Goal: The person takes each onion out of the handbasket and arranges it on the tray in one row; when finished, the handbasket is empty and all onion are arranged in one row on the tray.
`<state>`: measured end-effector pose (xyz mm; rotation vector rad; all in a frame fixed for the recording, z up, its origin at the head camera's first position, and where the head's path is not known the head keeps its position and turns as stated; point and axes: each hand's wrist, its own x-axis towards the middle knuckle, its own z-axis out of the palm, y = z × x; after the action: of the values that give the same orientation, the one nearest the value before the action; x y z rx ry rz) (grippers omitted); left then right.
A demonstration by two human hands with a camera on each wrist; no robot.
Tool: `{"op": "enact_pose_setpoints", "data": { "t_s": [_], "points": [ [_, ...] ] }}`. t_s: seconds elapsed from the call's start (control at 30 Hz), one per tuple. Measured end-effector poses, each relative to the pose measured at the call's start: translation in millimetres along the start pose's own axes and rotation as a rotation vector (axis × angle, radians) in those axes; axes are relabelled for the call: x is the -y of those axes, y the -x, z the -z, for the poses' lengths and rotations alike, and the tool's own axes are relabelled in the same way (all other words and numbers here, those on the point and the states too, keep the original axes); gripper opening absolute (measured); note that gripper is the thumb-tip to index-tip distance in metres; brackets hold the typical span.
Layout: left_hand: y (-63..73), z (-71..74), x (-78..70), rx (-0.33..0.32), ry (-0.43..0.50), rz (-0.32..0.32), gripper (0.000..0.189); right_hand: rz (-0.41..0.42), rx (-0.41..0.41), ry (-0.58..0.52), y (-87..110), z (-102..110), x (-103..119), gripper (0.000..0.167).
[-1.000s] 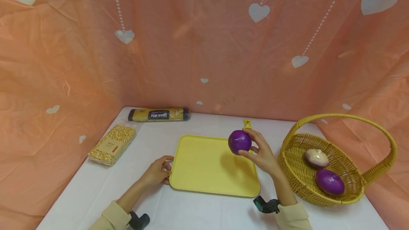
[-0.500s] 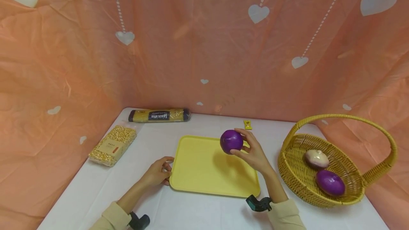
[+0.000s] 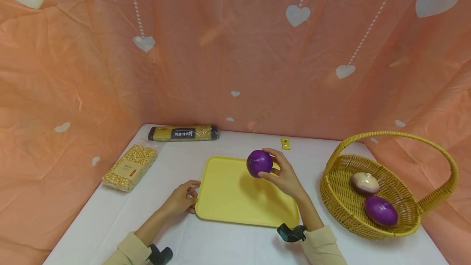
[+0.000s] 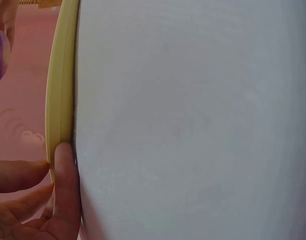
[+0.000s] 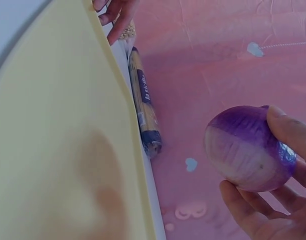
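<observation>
My right hand (image 3: 285,178) grips a round, glossy purple-and-white turnip (image 3: 259,164) between thumb and fingers. It is held above the right half of a yellow tray (image 3: 235,191), casting a shadow on it. In the right wrist view the turnip (image 5: 248,150) shows a pale side and a purple side. My left hand (image 3: 180,198) pinches the tray's left edge; in the left wrist view its thumb and fingers meet at the rim (image 4: 60,100). To the right stands a wicker basket (image 3: 342,205) containing a pale-topped turnip (image 3: 365,183) and a purple one (image 3: 381,211).
A pack of yellow kernels (image 3: 131,167) lies at the left of the white table (image 3: 220,242). Behind it is a long pack of pasta (image 3: 182,133). A small yellow wrapped piece (image 3: 285,144) lies behind the tray. The basket's handle (image 3: 397,134) arches up at the right.
My right hand has carried the turnip leftward over the tray, its shadow shifting along. The left hand and tray have stayed put.
</observation>
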<state>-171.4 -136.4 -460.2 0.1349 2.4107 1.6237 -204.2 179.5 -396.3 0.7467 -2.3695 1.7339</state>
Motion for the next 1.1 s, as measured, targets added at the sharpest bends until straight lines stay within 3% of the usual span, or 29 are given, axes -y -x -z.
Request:
{"op": "enact_pose_setpoints", "data": {
  "t_s": [0.17,0.53,1.1],
  "points": [
    [0.1,0.2,0.7,0.006,0.011,-0.013,0.05,-0.017,0.012,-0.006,-0.8,-5.6,13.3,0.063],
    [-0.2,1.4,2.0,0.018,0.014,-0.027,0.05,-0.024,0.04,-0.035,-2.9,-15.5,10.9,0.063],
    [-0.5,-0.7,1.3,-0.013,0.011,0.01,0.051,-0.045,0.069,-0.05,-10.5,-32.8,8.0,0.062]
  ]
}}
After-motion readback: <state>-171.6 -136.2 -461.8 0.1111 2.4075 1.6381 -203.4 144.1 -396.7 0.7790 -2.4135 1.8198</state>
